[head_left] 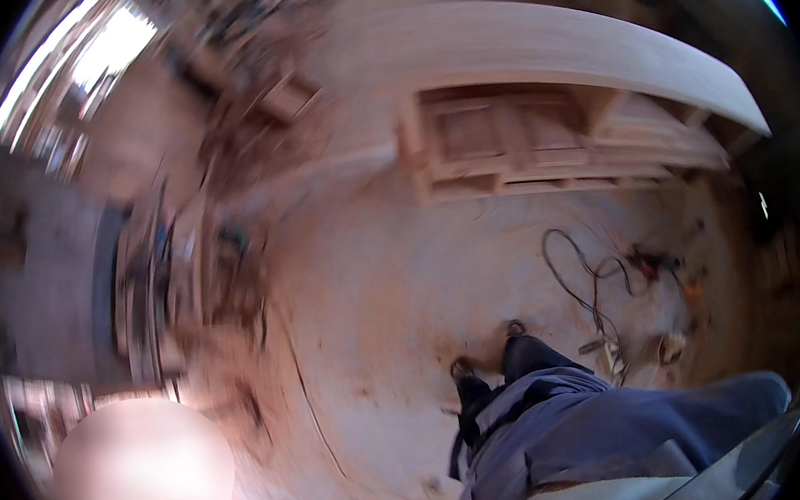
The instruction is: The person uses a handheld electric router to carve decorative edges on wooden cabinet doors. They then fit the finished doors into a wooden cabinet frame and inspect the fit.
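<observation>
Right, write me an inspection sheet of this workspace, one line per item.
Surface: floor, pale with brownish patches.
Job's things: wooden cabinet, open compartments on its near side.
Clutter: wood pieces at upper left, blurred; dark and red item at right, kind unclear.
Hands: nothing seen; both out of view.
Cables: dark cord looped on the floor at right; thin line at left, perhaps another cord.
Surroundings: bright opening at upper left.

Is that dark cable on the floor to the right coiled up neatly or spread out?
Spread out: the dark cable lies in loose, uneven loops across the floor, not wound into a bundle.
</observation>
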The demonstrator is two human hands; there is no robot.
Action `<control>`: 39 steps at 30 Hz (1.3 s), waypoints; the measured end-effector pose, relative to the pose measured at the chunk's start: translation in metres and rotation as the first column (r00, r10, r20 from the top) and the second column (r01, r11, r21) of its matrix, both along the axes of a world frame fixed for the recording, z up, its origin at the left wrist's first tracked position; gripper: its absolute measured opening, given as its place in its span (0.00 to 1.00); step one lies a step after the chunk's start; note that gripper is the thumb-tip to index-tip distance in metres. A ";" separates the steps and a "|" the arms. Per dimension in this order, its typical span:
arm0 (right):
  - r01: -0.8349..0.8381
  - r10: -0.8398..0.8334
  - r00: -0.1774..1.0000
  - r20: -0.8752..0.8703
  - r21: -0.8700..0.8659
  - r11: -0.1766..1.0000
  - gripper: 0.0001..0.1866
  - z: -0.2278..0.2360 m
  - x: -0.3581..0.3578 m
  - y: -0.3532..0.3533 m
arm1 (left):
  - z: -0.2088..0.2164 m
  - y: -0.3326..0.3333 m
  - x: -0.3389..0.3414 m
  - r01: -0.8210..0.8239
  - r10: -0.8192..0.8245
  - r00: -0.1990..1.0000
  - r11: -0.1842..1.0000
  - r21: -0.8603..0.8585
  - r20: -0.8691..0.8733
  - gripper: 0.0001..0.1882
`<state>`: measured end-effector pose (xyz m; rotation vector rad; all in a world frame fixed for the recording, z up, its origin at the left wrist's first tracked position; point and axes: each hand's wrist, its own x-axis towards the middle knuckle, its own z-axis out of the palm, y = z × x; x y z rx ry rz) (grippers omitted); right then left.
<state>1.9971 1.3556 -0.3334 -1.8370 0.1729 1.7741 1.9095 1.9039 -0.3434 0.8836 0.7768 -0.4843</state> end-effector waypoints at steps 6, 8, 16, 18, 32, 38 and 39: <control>-0.150 0.184 0.974 -0.135 0.232 0.961 0.19 0.013 0.034 0.015 | 0.039 -0.008 0.148 0.141 -0.139 0.966 0.990 0.007 0.220 0.36; -0.152 0.193 0.975 -0.107 0.308 0.939 0.19 0.014 0.049 0.017 | 0.056 -0.016 0.194 0.219 -0.207 0.933 0.976 -0.008 0.295 0.36; 0.132 -0.241 0.935 0.261 0.374 0.918 0.18 0.042 0.155 0.032 | 0.109 -0.050 0.391 0.667 -0.477 0.612 0.740 -0.087 0.631 0.38; 0.398 -0.630 0.601 0.492 0.499 0.770 0.13 0.061 0.154 0.050 | 0.137 -0.110 0.449 0.795 -0.664 0.544 0.604 -0.061 0.514 0.42; 0.743 -0.930 -0.368 -0.004 0.600 -0.297 0.21 0.147 0.054 0.212 | 0.120 -0.317 0.539 0.936 -0.795 -0.241 -0.343 -0.084 0.557 0.40; 0.867 -0.845 -0.250 0.473 0.499 0.023 0.20 0.109 0.040 0.181 | 0.117 -0.376 0.519 0.944 -0.823 -0.305 -0.326 0.040 0.479 0.32; 0.866 -0.786 -0.345 0.513 0.498 -0.056 0.18 0.108 0.034 0.174 | 0.111 -0.394 0.513 0.929 -0.815 -0.358 -0.357 0.092 0.455 0.31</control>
